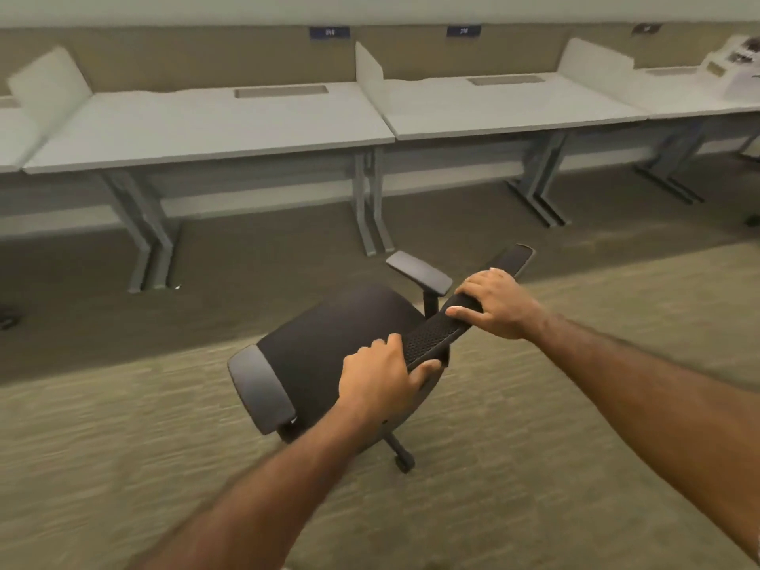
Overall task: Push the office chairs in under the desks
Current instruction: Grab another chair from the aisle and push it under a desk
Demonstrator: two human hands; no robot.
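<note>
**Both hands on the chair's mesh back, out on the carpet**

I see my left hand point(380, 378) curled over the near end of the office chair's point(329, 343) top rail, thumb underneath and fingers wrapped over the top, pinching the rail. My right hand point(495, 306) lies farther along the same rail, fingers folded over it and thumb stretched along the perforated black mesh of the backrest point(436, 331). That mesh looks stiff and finely dotted; the seat is a rounded, smooth dark fabric pad, and the two armrests point(259, 388) are flat grey slabs with softened corners. One black castor leg point(401, 452) pokes out below.

The chair stands on ribbed olive-brown carpet point(534, 466), well apart from the row of desks point(214, 125) ahead. Those have pale, matte rectangular tops, each with a recessed grey slot near the back, upright white dividers point(370, 67) between them, and angled grey metal legs point(148, 240). A tan fabric-looking panel runs behind, carrying small blue labels point(329, 32) I cannot read. Open floor lies between chair and desks. At far right a whitish machine point(736, 72) sits on a desktop.
</note>
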